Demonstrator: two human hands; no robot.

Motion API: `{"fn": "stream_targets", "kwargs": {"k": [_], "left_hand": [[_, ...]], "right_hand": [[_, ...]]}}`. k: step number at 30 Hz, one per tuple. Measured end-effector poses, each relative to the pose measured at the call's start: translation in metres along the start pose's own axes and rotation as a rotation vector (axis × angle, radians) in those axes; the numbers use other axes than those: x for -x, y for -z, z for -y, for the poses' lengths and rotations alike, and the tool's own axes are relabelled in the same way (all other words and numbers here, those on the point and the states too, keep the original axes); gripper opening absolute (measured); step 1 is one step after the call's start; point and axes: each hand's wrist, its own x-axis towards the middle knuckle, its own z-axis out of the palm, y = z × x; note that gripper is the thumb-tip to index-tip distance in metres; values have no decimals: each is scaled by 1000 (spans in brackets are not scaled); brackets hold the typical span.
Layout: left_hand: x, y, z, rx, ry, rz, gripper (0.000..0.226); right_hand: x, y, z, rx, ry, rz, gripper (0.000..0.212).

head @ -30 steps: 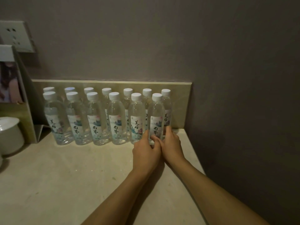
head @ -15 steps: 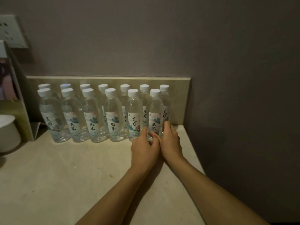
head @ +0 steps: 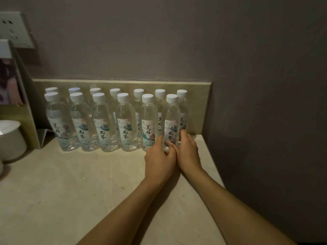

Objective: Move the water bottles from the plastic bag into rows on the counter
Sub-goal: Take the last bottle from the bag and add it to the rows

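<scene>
A: Grip status?
B: Both on the rightmost front bottle (head: 171, 121), low on the body. Left hand (head: 160, 160) curled round its left side, thumb up along the label. Right hand (head: 188, 152) wrapped round the right side, fingertips (head: 183, 134) at label height. Hands touching each other just below the base.
A: Bottle position?
B: Upright on the bench (head: 70, 191), between the two hands, at the right end of the front row (head: 109, 124). Six in front, seven in the back row (head: 116, 92) against the backsplash (head: 198, 106).
A: Anything else?
B: White cup (head: 10, 138) at far left, card stand (head: 16, 89) behind it, wall socket (head: 14, 30) above.
</scene>
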Motion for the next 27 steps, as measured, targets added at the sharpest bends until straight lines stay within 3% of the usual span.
{"fn": "stream_targets", "kwargs": {"k": [19, 27], "left_hand": [[-2, 0, 3, -19, 29, 20, 45], [-4, 14, 4, 48, 39, 179, 44]], "right_hand": [[1, 0, 1, -56, -12, 1, 39], [4, 2, 5, -83, -55, 21, 49]]}}
